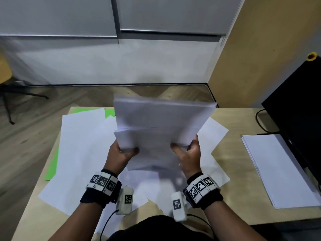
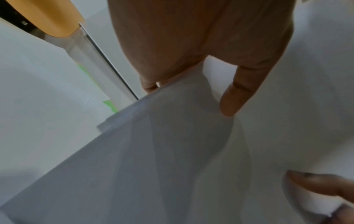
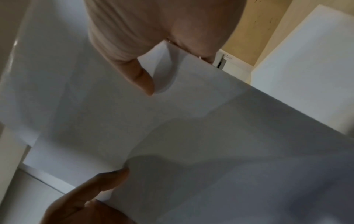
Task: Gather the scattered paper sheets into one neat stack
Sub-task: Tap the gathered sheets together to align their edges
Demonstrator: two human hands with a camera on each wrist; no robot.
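Both hands hold a bundle of white sheets [image 1: 161, 126] tilted up above the desk. My left hand [image 1: 121, 152] grips its left edge with the thumb on the front; my right hand [image 1: 188, 152] grips the right edge the same way. The wrist views show the held sheets [image 2: 191, 151] [image 3: 191, 136] close up, a thumb [image 2: 239, 94] [image 3: 141, 78] pressed on each. Several loose white sheets [image 1: 83, 150] lie scattered on the desk [image 1: 239, 188] beneath, with green sheets [image 1: 52, 169] under them at the left. The fingers behind the bundle are hidden.
A neat pile of white paper [image 1: 278, 169] lies at the right of the desk, beside a black monitor [image 1: 298, 108] with its cable. The desk's far edge meets wood floor; a chair's legs [image 1: 10, 94] stand at the far left.
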